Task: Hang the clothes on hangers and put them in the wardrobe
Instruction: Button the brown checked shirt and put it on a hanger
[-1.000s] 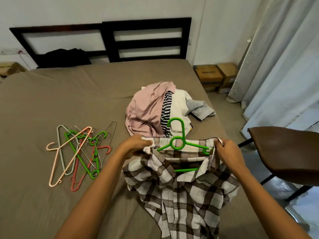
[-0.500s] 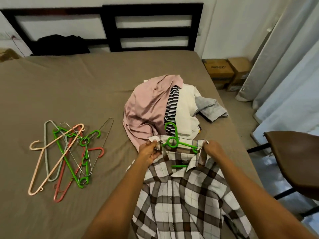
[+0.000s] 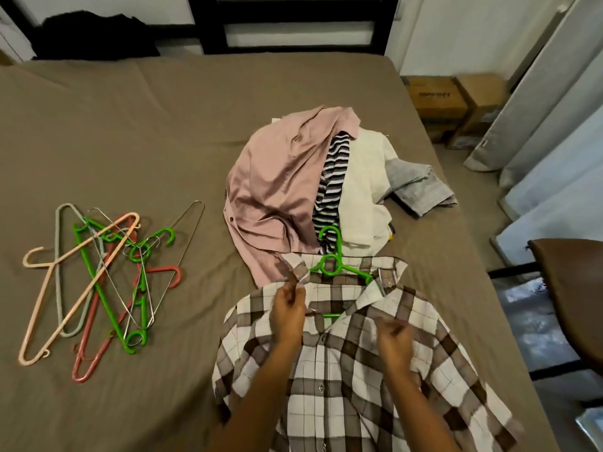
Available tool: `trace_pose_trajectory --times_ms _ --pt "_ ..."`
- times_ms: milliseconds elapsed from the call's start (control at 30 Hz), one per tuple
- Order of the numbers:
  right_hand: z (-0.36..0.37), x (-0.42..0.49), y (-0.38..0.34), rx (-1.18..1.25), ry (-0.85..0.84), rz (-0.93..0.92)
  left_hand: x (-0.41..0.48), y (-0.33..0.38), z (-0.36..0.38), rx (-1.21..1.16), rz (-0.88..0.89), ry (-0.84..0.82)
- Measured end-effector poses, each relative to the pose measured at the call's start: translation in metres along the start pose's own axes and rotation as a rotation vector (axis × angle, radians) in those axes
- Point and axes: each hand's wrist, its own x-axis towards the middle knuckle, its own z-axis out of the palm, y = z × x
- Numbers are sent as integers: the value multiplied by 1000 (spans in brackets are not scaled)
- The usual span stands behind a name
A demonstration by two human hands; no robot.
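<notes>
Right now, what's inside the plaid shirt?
A green hanger: its hook and neck stick out of the plaid shirt at the collar, and a short piece of lower bar shows in the open front. Fabric covers most of its arms; anything else inside is hidden.

Open taupe bedsheet (image 3: 163, 125) separates tangled plastic-and-wire hangers (image 3: 98, 281) from heaped pastel clothes (image 3: 277, 184). A brown padded chair (image 3: 574, 288) blocks the right.

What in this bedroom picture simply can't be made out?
Head view only:
- green hanger: its arms are hidden under the plaid shirt collar.
- right hand: fingers motion-blurred; whether it holds the shirt is unclear.
- plaid shirt's hem: cut off by the bottom edge.
- cardboard box print: too blurred to read.
- wardrobe: outside the frame.
</notes>
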Motion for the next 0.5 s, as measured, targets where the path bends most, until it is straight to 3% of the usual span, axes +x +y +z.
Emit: trace_pose_trajectory --times_ms 100,200,367,500 --pt "20 -3 12 -65 -202 150 -13 -7 0 158 73 131" --pt "41 2 7 -125 -192 80 -12 -11 2 372 73 56" --pt "52 8 -4 -120 -130 -30 2 -10 10 466 137 44" --pt "52 10 2 -56 -124 -94 16 -11 15 568 193 -126"
